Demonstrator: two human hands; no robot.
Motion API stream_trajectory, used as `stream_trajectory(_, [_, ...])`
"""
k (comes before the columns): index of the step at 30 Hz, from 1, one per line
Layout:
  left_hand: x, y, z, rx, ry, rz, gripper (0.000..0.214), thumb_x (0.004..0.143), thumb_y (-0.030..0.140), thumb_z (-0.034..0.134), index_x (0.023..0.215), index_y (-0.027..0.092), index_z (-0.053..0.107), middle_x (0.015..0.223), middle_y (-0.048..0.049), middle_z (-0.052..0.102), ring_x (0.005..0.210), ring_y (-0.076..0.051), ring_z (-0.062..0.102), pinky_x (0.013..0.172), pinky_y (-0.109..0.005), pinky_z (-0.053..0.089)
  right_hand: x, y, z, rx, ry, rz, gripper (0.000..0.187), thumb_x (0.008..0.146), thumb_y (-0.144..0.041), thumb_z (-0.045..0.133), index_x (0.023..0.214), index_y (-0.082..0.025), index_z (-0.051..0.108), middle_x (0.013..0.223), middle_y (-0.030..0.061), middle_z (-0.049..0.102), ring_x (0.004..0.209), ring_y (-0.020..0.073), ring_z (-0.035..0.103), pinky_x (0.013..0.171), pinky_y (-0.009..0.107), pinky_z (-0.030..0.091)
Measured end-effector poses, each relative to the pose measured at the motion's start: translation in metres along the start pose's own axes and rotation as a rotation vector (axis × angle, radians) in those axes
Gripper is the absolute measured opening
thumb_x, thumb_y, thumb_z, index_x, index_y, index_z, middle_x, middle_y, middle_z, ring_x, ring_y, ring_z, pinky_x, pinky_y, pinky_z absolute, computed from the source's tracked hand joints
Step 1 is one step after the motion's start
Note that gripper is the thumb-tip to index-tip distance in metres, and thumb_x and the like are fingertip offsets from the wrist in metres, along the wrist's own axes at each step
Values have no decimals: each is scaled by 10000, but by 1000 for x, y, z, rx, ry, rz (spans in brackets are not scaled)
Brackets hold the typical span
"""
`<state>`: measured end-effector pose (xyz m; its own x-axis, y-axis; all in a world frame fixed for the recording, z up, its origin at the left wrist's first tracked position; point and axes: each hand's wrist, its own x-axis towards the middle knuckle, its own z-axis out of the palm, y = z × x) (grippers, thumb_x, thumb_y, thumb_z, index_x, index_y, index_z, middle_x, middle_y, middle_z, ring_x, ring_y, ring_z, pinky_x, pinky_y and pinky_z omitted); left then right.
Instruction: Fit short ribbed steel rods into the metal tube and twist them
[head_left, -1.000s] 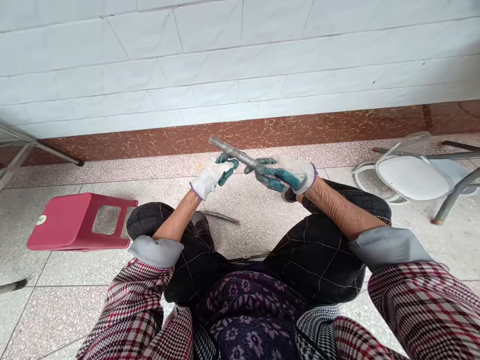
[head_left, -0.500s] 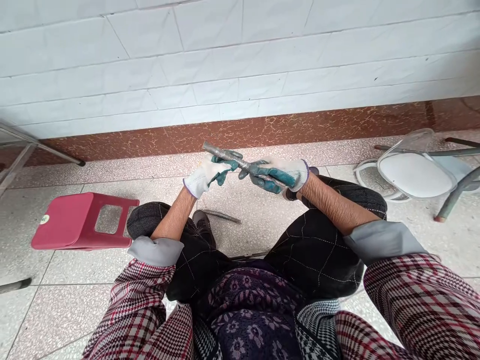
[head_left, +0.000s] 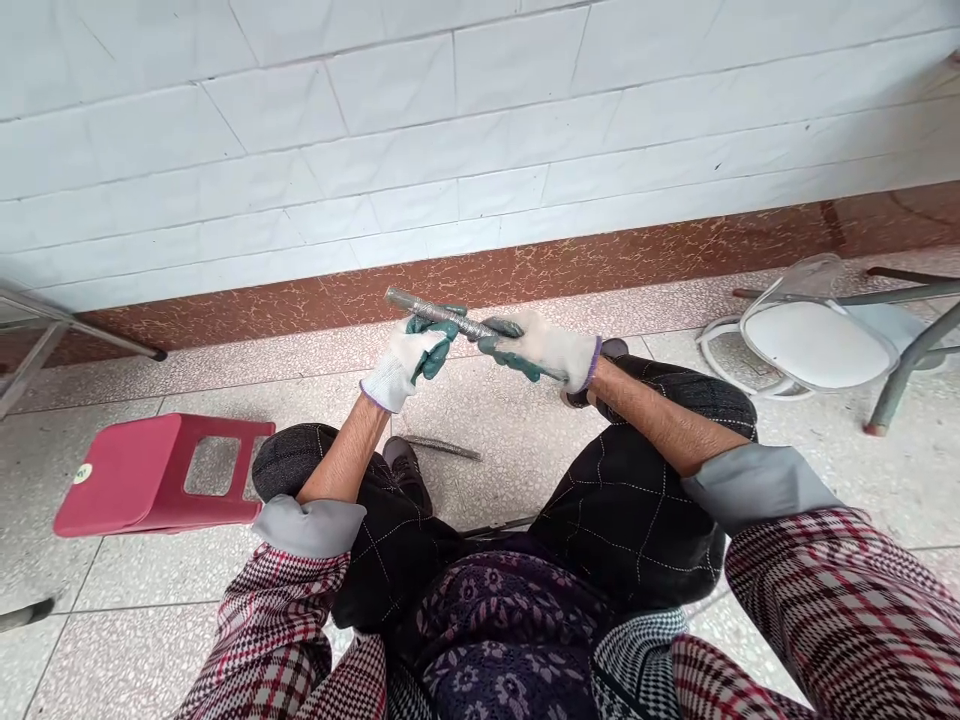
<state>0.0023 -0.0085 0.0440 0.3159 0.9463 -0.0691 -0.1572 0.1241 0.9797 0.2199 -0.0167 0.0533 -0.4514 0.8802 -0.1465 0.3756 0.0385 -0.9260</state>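
Observation:
I sit low over a tiled floor, both hands in white gloves with green palms. Between them runs a grey metal rod (head_left: 409, 303), slanting from upper left down to the right. My left hand (head_left: 411, 352) is closed around its middle. My right hand (head_left: 544, 347) is closed around its lower right part, hiding that end. The rod's bare end sticks out up and left of my left hand. The hands sit almost touching, above my knees.
A second short grey rod (head_left: 442, 447) lies on the floor between my knees. A red plastic stool (head_left: 120, 470) lies on its side at left. A white round seat with metal legs (head_left: 814, 343) stands at right. A tiled wall rises ahead.
Both hands and the rod have drifted a little to the left. My right hand has turned so its white back shows more. The grip on the rod stays.

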Motion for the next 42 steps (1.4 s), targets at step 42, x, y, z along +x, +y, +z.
stream_trajectory(42, [-8, 5, 7, 38, -1, -18, 207, 627, 272, 690, 768, 156, 593, 523, 89, 430, 390, -41, 346, 358, -194, 265, -7, -4, 8, 168, -14, -1, 152, 897, -337, 639, 932, -189, 628, 660, -36, 515, 478, 82, 420, 375, 187, 322])
